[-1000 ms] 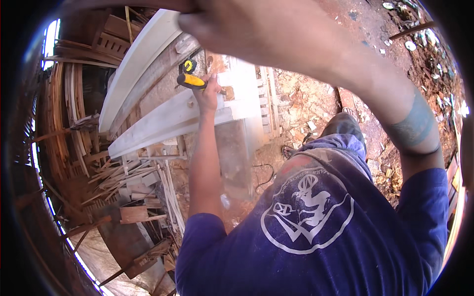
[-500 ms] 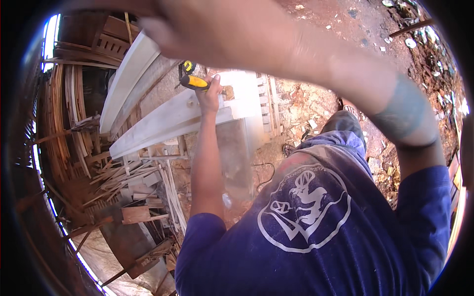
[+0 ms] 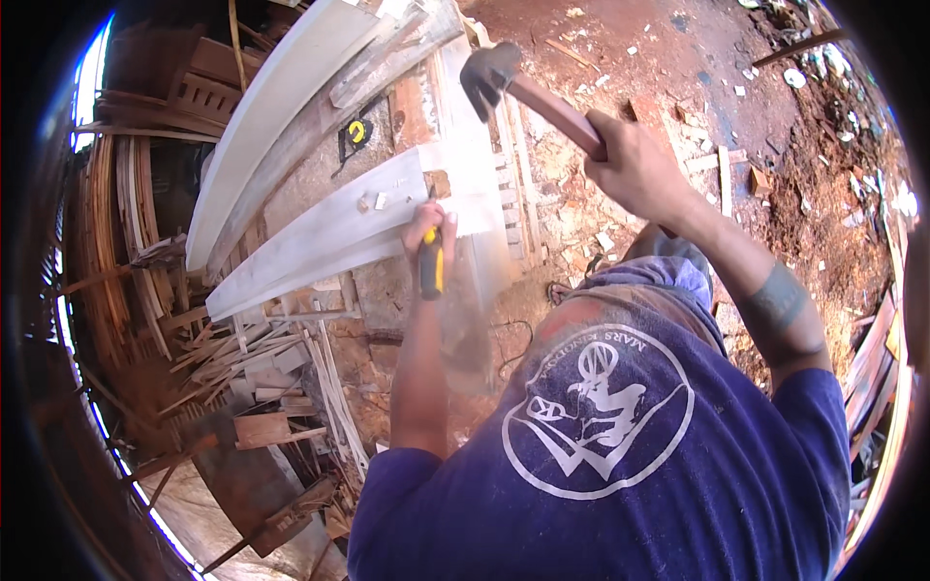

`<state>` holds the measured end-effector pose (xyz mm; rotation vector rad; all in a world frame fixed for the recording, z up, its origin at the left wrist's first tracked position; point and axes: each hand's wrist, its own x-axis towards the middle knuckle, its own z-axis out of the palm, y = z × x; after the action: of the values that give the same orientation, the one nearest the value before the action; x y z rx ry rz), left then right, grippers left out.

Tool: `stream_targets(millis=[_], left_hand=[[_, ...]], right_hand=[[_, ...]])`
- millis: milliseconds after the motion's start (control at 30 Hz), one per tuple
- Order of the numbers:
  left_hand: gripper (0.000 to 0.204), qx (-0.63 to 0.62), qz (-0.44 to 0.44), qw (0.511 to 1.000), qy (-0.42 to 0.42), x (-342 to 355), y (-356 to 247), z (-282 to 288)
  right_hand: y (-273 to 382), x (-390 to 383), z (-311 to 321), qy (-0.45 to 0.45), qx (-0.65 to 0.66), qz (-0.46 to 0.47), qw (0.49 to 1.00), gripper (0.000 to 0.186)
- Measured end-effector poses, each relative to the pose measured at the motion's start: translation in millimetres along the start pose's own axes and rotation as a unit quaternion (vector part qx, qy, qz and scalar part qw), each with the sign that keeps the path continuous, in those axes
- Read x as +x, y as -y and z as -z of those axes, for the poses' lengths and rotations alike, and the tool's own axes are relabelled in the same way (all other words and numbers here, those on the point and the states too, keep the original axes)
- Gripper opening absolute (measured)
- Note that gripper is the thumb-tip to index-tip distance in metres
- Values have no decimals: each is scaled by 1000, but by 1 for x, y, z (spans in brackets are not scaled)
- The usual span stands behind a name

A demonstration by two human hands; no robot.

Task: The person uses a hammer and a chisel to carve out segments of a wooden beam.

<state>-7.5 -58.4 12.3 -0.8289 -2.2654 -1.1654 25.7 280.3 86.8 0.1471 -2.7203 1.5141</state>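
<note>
R. hand [image 3: 635, 165] grips a claw hammer [image 3: 547, 109], fingers wrapped round its wooden hndl. well back from the head, prob. for leverage; the dark metal head hangs well apart from the L. hand [image 3: 431, 228], which would keep those fingers clear. That one closes on a chisel-like tool [image 3: 432, 276], yellow-&-black hndl. toward the person, business end pointed away. Low grip, near the tip, looks meant to steady it; blade mostly hidden by fingers, so exact contact can't be told. Under the tip, approx., sits a brown patch [image 3: 440, 182] at the wide end of a pale board [image 3: 320, 232], which lies L. of center & tapers to a narrow far end. Board looks smooth, whitish, w/ a faint lengthwise edge, a small brown spot & a white chip on top; its wide end meets glare, so detail there is lost. Alongside, a 2nd, curved board [image 3: 281, 116] arcs away, & a tape measure [image 3: 356, 131], yellow & black, rests btwn. the two, prob. set there to stay w/in reach.
</note>
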Motion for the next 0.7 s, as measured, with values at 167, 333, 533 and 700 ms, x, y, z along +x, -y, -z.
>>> stream_targets(millis=[167,333,533,700], left_hand=[[36,-60,294,954,-5,42,31,21],[38,-51,318,947,15,64,34,15],[37,-49,321,946,-3,66,36,11],[34,-46,319,946,-10,59,33,16]], right_hand=[[28,11,13,13,-26,-15,999,18],[38,18,8,24,-14,36,999,18],[88,63,32,-76,-63,256,962,13],[204,63,95,17,75,231,970,13]])
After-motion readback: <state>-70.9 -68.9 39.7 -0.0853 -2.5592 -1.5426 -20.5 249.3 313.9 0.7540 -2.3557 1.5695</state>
